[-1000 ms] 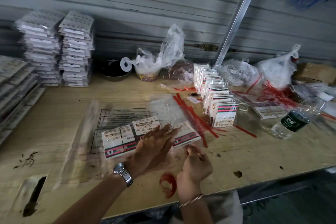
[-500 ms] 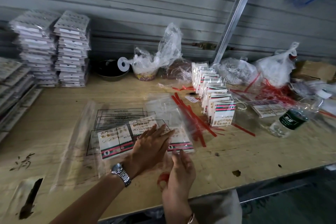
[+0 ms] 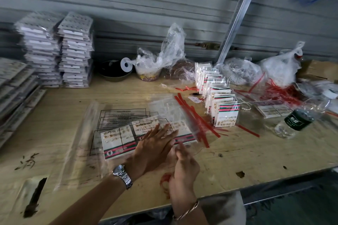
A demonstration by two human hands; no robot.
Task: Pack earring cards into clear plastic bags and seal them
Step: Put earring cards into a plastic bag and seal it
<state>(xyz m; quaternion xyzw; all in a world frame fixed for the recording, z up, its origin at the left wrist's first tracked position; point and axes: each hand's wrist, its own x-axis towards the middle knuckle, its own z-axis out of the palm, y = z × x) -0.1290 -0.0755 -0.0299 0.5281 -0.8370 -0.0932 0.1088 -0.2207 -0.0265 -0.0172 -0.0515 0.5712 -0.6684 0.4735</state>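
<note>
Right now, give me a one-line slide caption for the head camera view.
Left hand presses flat on earring cards in a clear bag; right hand touches the bag's near edge.

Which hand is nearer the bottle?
Right. The right hand is at the bag's near edge, left of the bottle; the left hand lies flat on the bag, farther left.

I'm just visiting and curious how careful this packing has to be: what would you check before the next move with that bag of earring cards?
1. Earring cards inside the clear bag: ok, printed plastic covers them.
2. Left hand flat on the bag, holding it down: ok.
3. Right hand gripping the bag's near edge: cannot tell, blurred.
4. Bag mouth sealed: cannot tell.
5. Red strips clear of the bag: not ok, they lie at its right end.
</note>
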